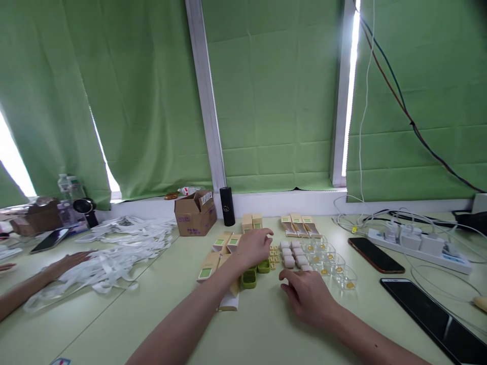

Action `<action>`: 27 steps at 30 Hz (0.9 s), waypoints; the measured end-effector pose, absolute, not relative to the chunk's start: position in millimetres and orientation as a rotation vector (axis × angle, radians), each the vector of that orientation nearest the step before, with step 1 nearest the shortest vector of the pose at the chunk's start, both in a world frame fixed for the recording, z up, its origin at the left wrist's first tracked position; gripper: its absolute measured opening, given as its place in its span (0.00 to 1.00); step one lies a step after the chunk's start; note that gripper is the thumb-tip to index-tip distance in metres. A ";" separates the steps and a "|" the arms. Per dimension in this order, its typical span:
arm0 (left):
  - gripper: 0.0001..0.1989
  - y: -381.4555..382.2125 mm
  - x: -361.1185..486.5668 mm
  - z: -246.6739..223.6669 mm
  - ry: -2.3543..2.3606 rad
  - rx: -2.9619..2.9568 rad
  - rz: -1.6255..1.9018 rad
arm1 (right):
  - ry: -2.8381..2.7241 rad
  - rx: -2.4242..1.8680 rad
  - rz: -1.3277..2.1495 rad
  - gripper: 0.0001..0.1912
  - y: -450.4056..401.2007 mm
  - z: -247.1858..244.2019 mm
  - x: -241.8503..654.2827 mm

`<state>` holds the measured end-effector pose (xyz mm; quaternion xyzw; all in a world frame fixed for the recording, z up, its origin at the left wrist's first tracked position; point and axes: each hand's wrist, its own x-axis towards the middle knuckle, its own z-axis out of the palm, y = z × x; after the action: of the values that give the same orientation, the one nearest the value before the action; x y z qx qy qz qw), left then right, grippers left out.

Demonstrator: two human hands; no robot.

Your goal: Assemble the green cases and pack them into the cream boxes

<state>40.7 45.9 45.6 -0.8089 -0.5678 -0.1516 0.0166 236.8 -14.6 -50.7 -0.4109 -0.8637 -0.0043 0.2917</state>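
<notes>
Green curtains [272,101] cover the windows behind a pale worktop [266,329], on which the parts are laid out in groups. The left hand [255,247] is positioned above the centre group, palm down, partly covering two green containers [249,280]; its fingertips are turned away from view, so it cannot be determined whether its grip is grasping anything. The right hand [310,296] is located near the worktop surface, just in front of the white blocks [289,262]; its grip is released, thumb and forefinger standing apart with nothing visible between them. The green containers stand open side upward, below and in front of the left wrist. Small yellow pieces [272,259] are arranged in rows between the green containers and the white blocks. Clear containers [329,258], each with a yellow centre, stand to the right of the white blocks. Tan cartons [209,266] lie left of the left hand, partly behind the forearm; three further cartons [299,226] lie at the rear. Right side: a phone [376,255] and a power strip [452,262] with plugs inserted. Left side: a cardboard box [194,215], and a pile of white straps [117,251] touched by a co-worker's hand [72,261].
</notes>
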 end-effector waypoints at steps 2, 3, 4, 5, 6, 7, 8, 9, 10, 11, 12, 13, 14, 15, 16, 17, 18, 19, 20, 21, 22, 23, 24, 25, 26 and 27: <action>0.18 27.6 26.2 51.4 -1.764 -2.479 -0.489 | -2.331 -1.107 0.002 0.09 -16.9 -49.1 235.0; 0.18 20.0 19.5 53.4 -1.775 -2.459 -0.485 | -2.349 -1.110 0.007 0.09 -18.2 -47.9 234.0; 0.17 13.3 13.2 54.8 -1.783 -2.443 -0.481 | -2.369 -1.113 0.011 0.09 -19.6 -46.7 233.1; 0.16 7.5 7.6 55.4 -1.786 -2.427 -0.473 | -2.387 -1.116 0.014 0.09 -20.9 -45.4 232.2; 0.15 2.3 2.6 55.1 -1.790 -2.403 -0.446 | -2.404 -1.120 0.018 0.09 -22.1 -44.2 231.4; 0.15 -2.3 -1.7 54.0 -1.802 -2.391 -0.403 | -2.416 -1.126 0.020 0.09 -22.9 -43.2 230.7; 0.14 -6.2 -5.4 52.1 -1.814 -2.386 -0.349 | -2.425 -1.133 0.020 0.09 -23.5 -42.5 230.3; 0.13 -9.5 -8.6 49.5 -1.825 -2.376 -0.302 | -2.431 -1.138 0.022 0.09 -23.7 -42.2 230.0; 0.13 -12.1 -11.2 46.5 -1.833 -2.375 -0.259 | -2.438 -1.139 0.025 0.09 -23.7 -42.1 229.9; 0.12 -14.0 -13.4 43.0 -1.842 -2.377 -0.224 | -2.445 -1.138 0.028 0.08 -23.4 -42.3 230.0; 0.11 -15.4 -15.2 39.4 -1.848 -2.384 -0.193 | -2.457 -1.133 0.032 0.08 -23.1 -42.6 230.3; 0.10 -16.2 -16.6 35.7 -1.849 -2.393 -0.164 | -2.469 -1.127 0.035 0.07 -22.8 -43.0 230.6; 0.10 -16.6 -17.7 32.3 -1.842 -2.405 -0.140 | -2.480 -1.120 0.039 0.07 -22.6 -43.3 231.1; 0.10 -16.9 -18.5 29.1 -1.826 -2.416 -0.118 | -2.488 -1.115 0.045 0.06 -22.6 -43.4 231.5; 0.09 -17.2 -19.1 26.4 -1.807 -2.425 -0.098 | -2.493 -1.112 0.053 0.06 -22.7 -43.4 231.9; 0.09 -17.6 -19.5 24.2 -1.785 -2.433 -0.081 | -2.494 -1.111 0.063 0.07 -22.9 -43.3 232.3; 0.09 -18.4 -19.8 22.5 -1.760 -2.441 -0.067 | -2.493 -1.110 0.073 0.07 -23.1 -43.0 232.6; 0.09 -19.4 -19.8 21.3 -1.740 -2.447 -0.054 | -2.491 -1.109 0.082 0.07 -23.4 -42.8 232.9; 0.10 -20.6 -19.7 20.6 -1.722 -2.450 -0.041 | -2.490 -1.105 0.091 0.07 -23.5 -42.6 233.1; 0.10 -22.0 -19.5 20.2 -1.703 -2.453 -0.027 | -2.488 -1.102 0.098 0.07 -23.6 -42.6 233.4; 0.11 -23.4 -19.1 20.1 -1.682 -2.455 -0.011 | -2.485 -1.099 0.104 0.07 -23.5 -42.6 233.6; 0.11 -24.7 -18.6 20.1 -1.661 -2.457 0.009 | -2.483 -1.095 0.110 0.07 -23.4 -42.8 233.8; 0.11 -25.8 -18.0 20.1 -1.645 -2.456 0.036 | -2.482 -1.091 0.116 0.07 -23.2 -43.1 233.9; 0.10 -26.6 -17.2 20.0 -1.632 -2.456 0.069 | -2.480 -1.090 0.119 0.07 -22.9 -43.3 234.0; 0.09 -27.2 -16.3 19.9 -1.621 -2.454 0.101 | -2.480 -1.090 0.121 0.07 -22.7 -43.5 234.1; 0.08 -27.4 -15.4 19.7 -1.614 -2.451 0.133 | -2.481 -1.091 0.120 0.07 -22.5 -43.7 234.0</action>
<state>-15.4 -27.4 19.7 -0.8300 -0.5466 0.0449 0.1015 234.0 -22.5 -43.7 -0.3928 -0.8936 0.0433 0.2128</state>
